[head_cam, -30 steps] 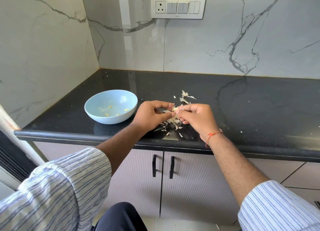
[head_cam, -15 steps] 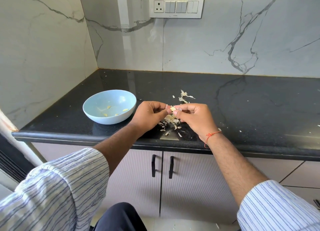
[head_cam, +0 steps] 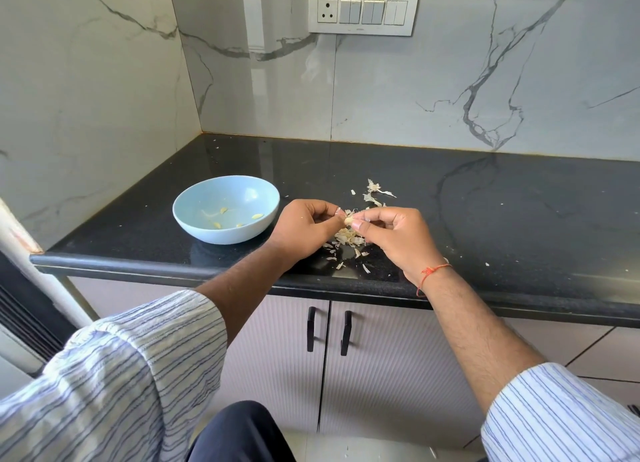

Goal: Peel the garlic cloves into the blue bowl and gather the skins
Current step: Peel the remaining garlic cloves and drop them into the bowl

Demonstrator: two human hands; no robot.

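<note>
Black counter (head_cam: pixel 450 219) under marble wall: blue bowl (head_cam: pixel 225 235) at left holds about 4 peeled cloves (head_cam: pixel 257 216). Just right, left hand (head_cam: pixel 304 229) and right hand (head_cam: pixel 398 240) both pinch 1 garlic clove (head_cam: pixel 348 220) above scattered skins (head_cam: pixel 348 240).

The table (head_cam: pixel 485 219) is a glossy black stone top running into the back-left corner, its rounded front edge nearest us. The blue bowl (head_cam: pixel 194 226) sits toward the front-left, a few peeled cloves (head_cam: pixel 257 216) inside. Just right of it, near the front edge, lies a heap of skins (head_cam: pixel 348 237), with more scraps (head_cam: pixel 375 193) farther back.
</note>
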